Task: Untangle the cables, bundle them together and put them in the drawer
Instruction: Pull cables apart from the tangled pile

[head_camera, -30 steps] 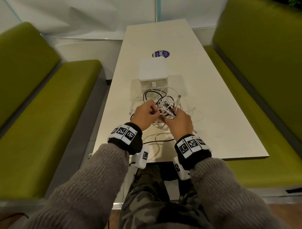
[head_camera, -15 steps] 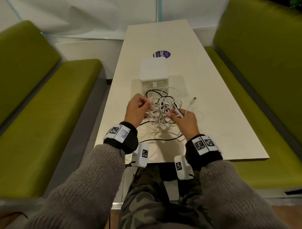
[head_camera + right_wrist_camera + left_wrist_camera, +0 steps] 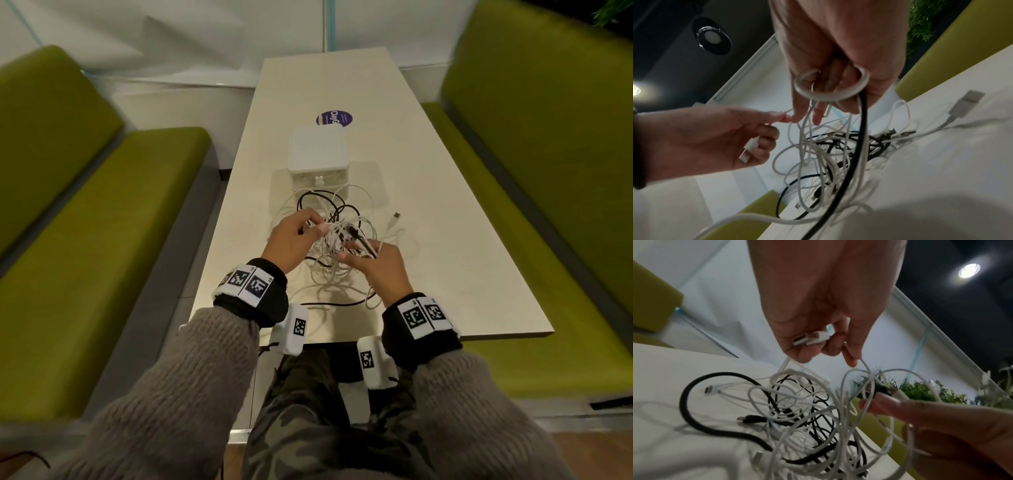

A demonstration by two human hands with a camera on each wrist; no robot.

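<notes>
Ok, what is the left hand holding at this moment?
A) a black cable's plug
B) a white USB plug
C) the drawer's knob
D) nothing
B: in the left wrist view the left hand curls its fingers round a white USB plug, its cable running down into the tangle.

both forearms raised, left hand [image 3: 292, 240] and right hand [image 3: 378, 265] close together; fingers curled, pinching

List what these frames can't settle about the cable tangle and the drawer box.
- Cable tangle: how many cables there are; strands overlap in every view.
- White drawer box, head view: contents hidden; drawer shut.
- Right hand, right wrist view: which strands it grips; fingers cover them.
- Left hand holds a white plug; which cable it belongs to is untraceable.
</notes>
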